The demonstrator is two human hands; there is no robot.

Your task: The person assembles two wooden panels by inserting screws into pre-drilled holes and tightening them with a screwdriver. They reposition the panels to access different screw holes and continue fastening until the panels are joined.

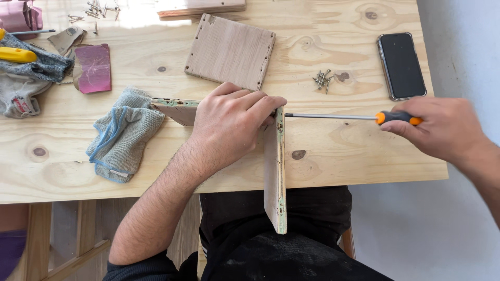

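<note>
pale plywood, two green-edged boards joined in a corner (275,166), sits half off the near edge of the light pine table (333,156), one board hanging out over the person's lap, so if the push along the long steel-shafted screwdriver with the orange and black handle (344,117) comes off line, i'd expect the tip to skip out of the screw and run toward the fingers beside it, or the joint to twist open. the left hand (229,127) lies palm down over the corner, fingers curled onto the upright board's top edge, forearm coming up from below. the right hand (442,127) is closed round the handle, wrist straight, shaft level, tip meeting the board's outer face near the top. spare screws (322,79) lie close behind
</note>
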